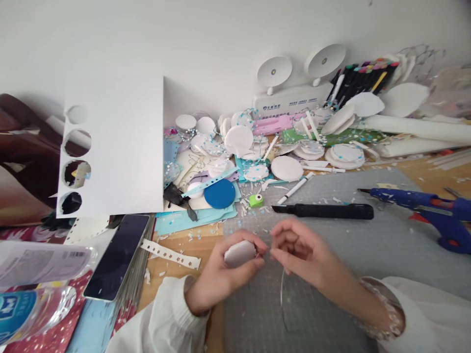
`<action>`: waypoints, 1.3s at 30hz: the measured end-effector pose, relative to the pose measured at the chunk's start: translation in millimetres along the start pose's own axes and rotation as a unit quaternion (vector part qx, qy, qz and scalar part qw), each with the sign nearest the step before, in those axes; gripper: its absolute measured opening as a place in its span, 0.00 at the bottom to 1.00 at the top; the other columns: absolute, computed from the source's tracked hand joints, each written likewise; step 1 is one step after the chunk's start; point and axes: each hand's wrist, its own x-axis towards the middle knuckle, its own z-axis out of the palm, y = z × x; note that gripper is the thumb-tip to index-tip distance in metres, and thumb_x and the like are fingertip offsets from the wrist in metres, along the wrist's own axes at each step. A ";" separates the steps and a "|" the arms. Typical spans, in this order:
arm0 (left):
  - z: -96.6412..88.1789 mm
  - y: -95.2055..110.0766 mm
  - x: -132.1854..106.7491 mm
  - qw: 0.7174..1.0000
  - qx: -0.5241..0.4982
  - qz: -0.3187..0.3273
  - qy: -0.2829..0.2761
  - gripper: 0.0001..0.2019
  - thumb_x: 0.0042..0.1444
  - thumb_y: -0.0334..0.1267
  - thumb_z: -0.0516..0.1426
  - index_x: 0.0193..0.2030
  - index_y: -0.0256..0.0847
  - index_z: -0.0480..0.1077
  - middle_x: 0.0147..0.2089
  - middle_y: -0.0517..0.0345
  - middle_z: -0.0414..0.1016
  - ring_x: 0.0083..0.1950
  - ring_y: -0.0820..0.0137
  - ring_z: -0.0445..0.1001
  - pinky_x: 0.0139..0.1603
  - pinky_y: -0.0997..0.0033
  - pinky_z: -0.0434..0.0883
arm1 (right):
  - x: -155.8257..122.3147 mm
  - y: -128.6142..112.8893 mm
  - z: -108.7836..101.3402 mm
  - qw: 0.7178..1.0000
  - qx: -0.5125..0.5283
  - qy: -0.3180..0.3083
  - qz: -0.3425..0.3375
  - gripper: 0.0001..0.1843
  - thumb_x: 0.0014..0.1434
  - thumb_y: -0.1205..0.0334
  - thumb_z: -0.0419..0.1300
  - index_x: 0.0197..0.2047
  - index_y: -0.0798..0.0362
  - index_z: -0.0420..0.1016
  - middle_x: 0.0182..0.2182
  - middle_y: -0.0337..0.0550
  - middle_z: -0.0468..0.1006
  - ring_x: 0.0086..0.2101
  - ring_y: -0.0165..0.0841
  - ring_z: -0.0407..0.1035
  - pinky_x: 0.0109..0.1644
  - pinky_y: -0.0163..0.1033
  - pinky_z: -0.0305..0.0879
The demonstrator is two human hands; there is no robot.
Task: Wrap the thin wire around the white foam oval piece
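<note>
My left hand point(221, 274) is closed around a small white foam disc point(240, 253), held on edge above the grey cutting mat point(331, 294). My right hand point(298, 250) is pinched right beside the disc, its fingertips meeting the left thumb. A thin wire or thread point(282, 294) hangs down from the right hand's pinch over the mat. Both wrists wear white sleeves.
A black craft knife point(327, 211) and a white pen point(296, 189) lie just beyond the hands. A blue glue gun point(430, 208) rests at the right. White discs point(287, 168), a blue disc point(220, 193), a punched white sheet point(114, 147), a phone point(117, 256) and a water bottle point(29, 309) crowd the back and left.
</note>
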 end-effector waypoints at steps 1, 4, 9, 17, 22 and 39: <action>-0.2 -1.2 0.1 1.000 -0.018 0.004 0.021 0.04 0.58 0.33 0.60 0.40 0.38 0.74 0.36 0.56 0.72 0.35 0.73 0.70 0.37 0.73 0.66 | -0.6 -0.4 -1.1 0.999 -0.002 0.026 -0.048 0.12 0.57 0.58 0.62 0.42 0.48 0.65 0.31 0.38 0.75 0.29 0.28 0.69 0.32 0.34 0.70; 0.0 -3.2 1.0 0.994 -0.078 0.024 0.074 0.02 0.59 0.33 0.59 0.37 0.38 0.73 0.33 0.57 0.73 0.33 0.73 0.71 0.36 0.74 0.67 | -1.8 -0.7 -4.4 0.984 -0.035 0.086 -0.153 0.11 0.59 0.62 0.61 0.45 0.47 0.65 0.38 0.42 0.74 0.39 0.33 0.70 0.47 0.41 0.71; 3.6 -2.8 2.3 0.981 -0.146 0.023 0.124 0.03 0.55 0.33 0.62 0.36 0.37 0.73 0.34 0.57 0.73 0.32 0.74 0.71 0.36 0.76 0.67 | -6.9 1.1 -9.1 0.936 -0.139 0.174 -0.271 0.20 0.58 0.68 0.58 0.53 0.46 0.63 0.50 0.50 0.68 0.51 0.43 0.64 0.56 0.52 0.65; 8.8 -5.4 0.7 0.973 -0.172 0.036 0.151 0.03 0.56 0.33 0.62 0.37 0.39 0.72 0.36 0.59 0.72 0.34 0.75 0.71 0.37 0.77 0.66 | -7.1 7.3 -2.7 0.851 -0.382 0.068 -0.354 0.48 0.49 0.62 0.66 0.67 0.54 0.45 0.61 0.59 0.56 0.60 0.54 0.54 0.63 0.61 0.55; 11.5 -9.3 1.9 0.975 -0.164 0.048 0.141 0.02 0.57 0.33 0.61 0.37 0.40 0.73 0.37 0.59 0.72 0.35 0.74 0.72 0.38 0.75 0.67 | -0.3 16.3 -0.2 0.847 -0.416 0.085 -0.320 0.45 0.54 0.58 0.66 0.67 0.52 0.45 0.58 0.59 0.64 0.57 0.51 0.61 0.59 0.60 0.62; 6.3 -5.0 8.2 0.939 -0.303 0.008 0.164 0.15 0.54 0.46 0.57 0.41 0.36 0.74 0.42 0.52 0.74 0.45 0.64 0.74 0.51 0.66 0.69 | 4.1 15.2 -9.5 0.951 -0.222 0.073 -0.202 0.41 0.50 0.51 0.68 0.62 0.47 0.52 0.54 0.55 0.69 0.55 0.47 0.66 0.58 0.54 0.64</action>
